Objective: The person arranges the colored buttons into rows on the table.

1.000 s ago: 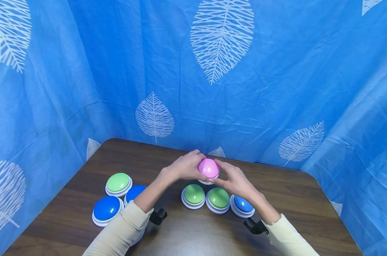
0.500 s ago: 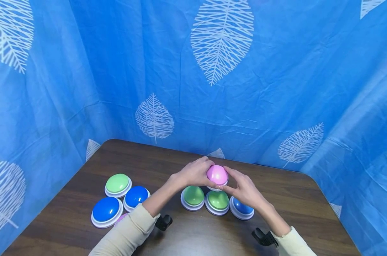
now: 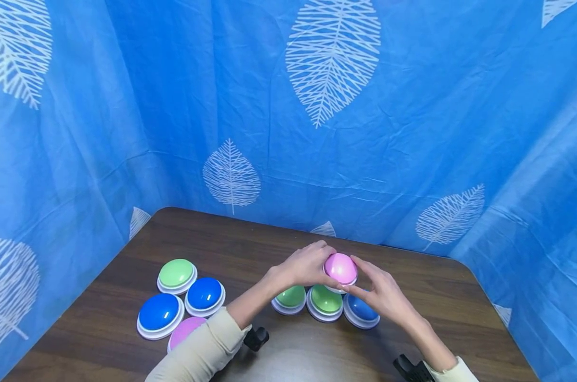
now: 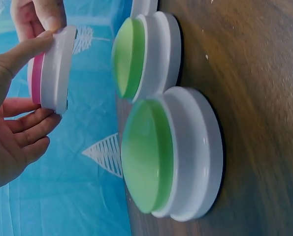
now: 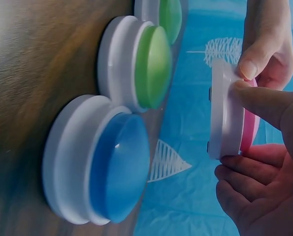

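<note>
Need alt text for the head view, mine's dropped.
The left hand and right hand hold a pink-domed button off a dark wooden table, near a row of two green buttons and a blue button. Farther left sit a green dome, two blue domes and a pink dome partly hidden by the left sleeve.

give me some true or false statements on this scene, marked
1. The left hand and right hand share a grip on the raised pink button. True.
2. It is set down. False: it is held above the table.
3. The nearby row is all blue. False: two green buttons and one blue button.
4. The left sleeve partly hides another pink button. True.
5. Stars pattern the backdrop. False: the curtain shows white leaves.
</note>
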A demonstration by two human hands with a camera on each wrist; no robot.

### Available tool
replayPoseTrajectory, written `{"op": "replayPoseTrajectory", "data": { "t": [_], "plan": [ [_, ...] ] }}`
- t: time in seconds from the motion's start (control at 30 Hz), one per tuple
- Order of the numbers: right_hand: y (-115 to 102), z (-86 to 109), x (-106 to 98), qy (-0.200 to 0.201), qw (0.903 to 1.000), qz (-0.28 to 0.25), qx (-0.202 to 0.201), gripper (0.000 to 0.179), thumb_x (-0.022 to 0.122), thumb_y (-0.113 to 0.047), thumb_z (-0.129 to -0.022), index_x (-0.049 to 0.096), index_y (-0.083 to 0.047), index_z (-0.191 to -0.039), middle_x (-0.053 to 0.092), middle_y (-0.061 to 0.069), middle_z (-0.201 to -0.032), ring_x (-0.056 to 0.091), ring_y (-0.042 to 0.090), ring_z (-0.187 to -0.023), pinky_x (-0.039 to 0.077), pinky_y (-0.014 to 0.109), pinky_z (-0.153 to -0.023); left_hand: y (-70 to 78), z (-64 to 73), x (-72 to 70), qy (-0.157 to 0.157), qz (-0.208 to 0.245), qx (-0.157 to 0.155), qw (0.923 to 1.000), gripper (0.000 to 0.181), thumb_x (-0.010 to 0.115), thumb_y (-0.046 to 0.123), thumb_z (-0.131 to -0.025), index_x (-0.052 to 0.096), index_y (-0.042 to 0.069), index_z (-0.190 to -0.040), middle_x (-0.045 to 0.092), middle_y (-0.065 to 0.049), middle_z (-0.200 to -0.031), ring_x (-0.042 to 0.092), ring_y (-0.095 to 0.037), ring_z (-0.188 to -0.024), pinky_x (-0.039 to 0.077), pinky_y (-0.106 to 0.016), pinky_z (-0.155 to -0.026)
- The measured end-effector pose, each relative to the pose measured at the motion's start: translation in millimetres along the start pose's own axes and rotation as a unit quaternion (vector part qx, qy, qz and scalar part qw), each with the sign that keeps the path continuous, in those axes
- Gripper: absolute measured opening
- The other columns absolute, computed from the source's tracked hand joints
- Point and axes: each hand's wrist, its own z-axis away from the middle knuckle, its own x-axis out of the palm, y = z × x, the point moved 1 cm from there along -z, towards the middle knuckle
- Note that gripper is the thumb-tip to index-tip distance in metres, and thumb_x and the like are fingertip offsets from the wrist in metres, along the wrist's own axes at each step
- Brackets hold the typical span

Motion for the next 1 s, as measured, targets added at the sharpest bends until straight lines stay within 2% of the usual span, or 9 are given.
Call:
{"op": "replayPoseTrajectory", "data": {
  "t": [0.37, 0.63, 0.77, 1.0],
  "plan": [
    [10, 21.6, -7, 0.001, 0.9992, -0.006, 0.041, 0.068, 0.08, -0.025, -0.086, 0.05, 0.003, -0.14, 0.059, 0.021, -0.133, 0.057, 0.04, -0.12, 0.05, 0.057, -0.089, 15.9, -9.2, 14.7, -0.017, -0.016, 0.022, 0.9995, 0.075, 0.082, 0.057, -0.074, 0.062, 0.009, -0.128, 0.058, 0.0, -0.114, 0.055, -0.009, -0.098, 0.052, -0.024, -0.077],
    [14, 32.3, -13, 0.025, 0.9991, 0.006, 0.032, 0.065, 0.081, -0.017, -0.083, 0.052, 0.005, -0.137, 0.059, 0.024, -0.131, 0.056, 0.042, -0.119, 0.047, 0.059, -0.092, 24.7, -17.1, 23.6, -0.021, -0.012, 0.03, 0.9993, 0.076, 0.08, 0.061, -0.073, 0.063, 0.01, -0.127, 0.057, 0.002, -0.113, 0.054, -0.008, -0.097, 0.052, -0.024, -0.078],
    [16, 37.7, -15, 0.029, 0.9989, 0.006, 0.038, 0.065, 0.081, -0.018, -0.084, 0.052, 0.005, -0.137, 0.059, 0.024, -0.131, 0.056, 0.043, -0.12, 0.046, 0.061, -0.092, 28.8, -18.9, 26.8, -0.026, -0.012, 0.031, 0.9991, 0.077, 0.08, 0.061, -0.073, 0.062, 0.01, -0.128, 0.057, 0.002, -0.114, 0.054, -0.008, -0.098, 0.052, -0.024, -0.079],
    [19, 48.5, -18, 0.04, 0.9976, 0.011, 0.055, 0.065, 0.081, -0.022, -0.084, 0.053, 0.001, -0.138, 0.059, 0.023, -0.131, 0.056, 0.044, -0.119, 0.047, 0.061, -0.091, 34.2, -20.4, 32.4, -0.054, -0.007, 0.041, 0.9977, 0.078, 0.082, 0.054, -0.075, 0.057, 0.01, -0.134, 0.055, 0.002, -0.119, 0.052, -0.007, -0.102, 0.049, -0.02, -0.084]
  ]
}}
